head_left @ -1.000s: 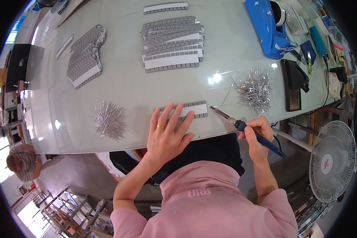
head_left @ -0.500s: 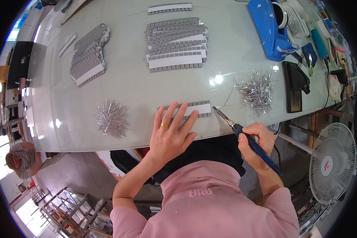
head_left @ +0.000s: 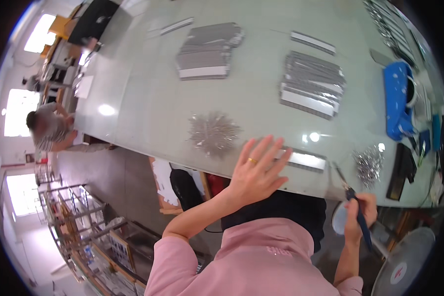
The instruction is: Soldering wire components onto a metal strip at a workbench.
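My left hand (head_left: 256, 172), with a gold ring, has its fingers stretched and apart. Its fingertips cover the left end of a grey-and-white segmented strip (head_left: 307, 161) near the table's front edge; contact is hard to judge in the blur. Just beyond the strip's right end is the metal tip of a soldering iron (head_left: 363, 228), apart from the strip. My right hand (head_left: 364, 209) grips its dark blue handle. Bundles of thin silver wire pins lie on either side: one heap (head_left: 214, 134) left of my left hand, another (head_left: 369, 166) beyond the iron.
Two stacks of similar strips, left (head_left: 204, 52) and right (head_left: 311, 81), lie farther back on the pale table (head_left: 148, 113). A blue tool holder (head_left: 398, 101) and black stand (head_left: 400, 172) are at the right. A fan (head_left: 404, 266) stands lower right; another person (head_left: 52, 126) is far left.
The view has swung left, shifting the table's contents rightward in the picture. My left fingers are straighter, and the iron's tip is slightly farther from the strip's end.
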The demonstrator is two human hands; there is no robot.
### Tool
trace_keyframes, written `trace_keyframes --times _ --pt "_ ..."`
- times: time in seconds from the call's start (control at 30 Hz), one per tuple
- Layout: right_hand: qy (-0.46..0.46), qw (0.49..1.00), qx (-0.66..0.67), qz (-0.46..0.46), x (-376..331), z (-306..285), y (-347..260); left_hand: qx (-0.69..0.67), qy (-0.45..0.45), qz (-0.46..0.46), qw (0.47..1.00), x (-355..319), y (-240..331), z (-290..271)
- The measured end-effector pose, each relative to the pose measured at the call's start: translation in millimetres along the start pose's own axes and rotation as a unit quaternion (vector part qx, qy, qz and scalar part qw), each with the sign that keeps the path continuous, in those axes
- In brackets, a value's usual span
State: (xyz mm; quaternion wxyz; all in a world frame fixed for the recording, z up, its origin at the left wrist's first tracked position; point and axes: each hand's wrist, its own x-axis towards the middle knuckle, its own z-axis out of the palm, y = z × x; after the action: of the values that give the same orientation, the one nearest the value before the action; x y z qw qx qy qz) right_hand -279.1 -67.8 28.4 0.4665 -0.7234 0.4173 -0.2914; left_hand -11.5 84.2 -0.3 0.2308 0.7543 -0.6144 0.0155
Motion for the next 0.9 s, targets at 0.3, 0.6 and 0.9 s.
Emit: trace_keyframes --times 0.3,0.6,0.9 --pt "-0.029 0.996 0.065 -0.057 4.9 33.4 -4.9 0.120 0.065 -0.133 0.982 -20.7 -45.9 -19.5" --pt "-0.049 0.994 0.077 -0.055 6.5 56.3 -17.3 0.032 0.028 -0.077 0.996 -32.5 -30.7 -18.1" --pt "-0.098 0.986 -0.007 -0.132 16.0 83.9 -37.8 0.007 0.051 -0.048 0.998 -31.8 -33.8 -10.4"
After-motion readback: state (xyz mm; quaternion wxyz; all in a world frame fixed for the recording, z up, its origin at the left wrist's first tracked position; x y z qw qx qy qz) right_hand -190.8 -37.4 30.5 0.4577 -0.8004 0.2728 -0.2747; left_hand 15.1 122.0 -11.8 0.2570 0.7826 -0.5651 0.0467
